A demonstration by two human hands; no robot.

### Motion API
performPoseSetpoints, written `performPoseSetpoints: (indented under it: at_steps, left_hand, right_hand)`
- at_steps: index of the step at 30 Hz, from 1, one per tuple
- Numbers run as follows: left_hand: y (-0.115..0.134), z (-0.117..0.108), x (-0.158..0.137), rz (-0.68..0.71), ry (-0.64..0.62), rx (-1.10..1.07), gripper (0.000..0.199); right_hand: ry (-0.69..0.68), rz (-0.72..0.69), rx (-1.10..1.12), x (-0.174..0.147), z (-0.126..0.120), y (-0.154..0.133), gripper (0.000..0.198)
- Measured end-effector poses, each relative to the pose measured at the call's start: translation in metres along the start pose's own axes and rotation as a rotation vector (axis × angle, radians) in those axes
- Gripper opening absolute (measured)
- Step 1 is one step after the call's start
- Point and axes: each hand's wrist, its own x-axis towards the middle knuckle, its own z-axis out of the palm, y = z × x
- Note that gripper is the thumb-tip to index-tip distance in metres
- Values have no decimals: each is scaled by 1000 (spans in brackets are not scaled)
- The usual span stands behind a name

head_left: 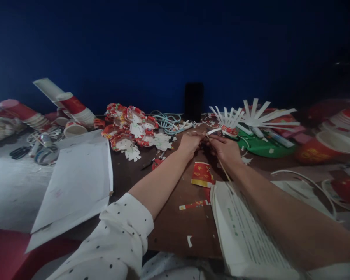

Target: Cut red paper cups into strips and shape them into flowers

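Observation:
My left hand [193,141] and my right hand [226,148] meet over the far part of the table, fingers closed. A white paper strip [214,131] sticks out between the fingertips, its near end at my left fingers. From under my right hand a thin wooden stick [224,170] slants down toward me, held in its fingers. The exact contact of strip and stick is hidden by the fingers. Just below the hands lies a cut red-and-gold piece of paper cup [202,174]. Right of them is a fringed cup [230,130] with white strips fanned out.
Decorated red-and-white paper crafts [134,126] are piled left of the hands. White sheets [76,179] lie farther left, near stacked paper cups [76,107]. A printed paper stack [245,229] lies under my right forearm. A green sheet [259,146] and red cups [323,146] are at right.

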Motion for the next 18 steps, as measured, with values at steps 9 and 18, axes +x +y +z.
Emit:
performPoseSetpoints:
  at_steps: [9,18]
  left_hand:
    - [-3,-1,5,-48,-15,5,20]
    - [-10,0,9,10,75,140,11]
  right_hand:
    - [-57,-70,-120,2,-2,4,42]
    - [-122,-238,-239,-2,0,10,31]
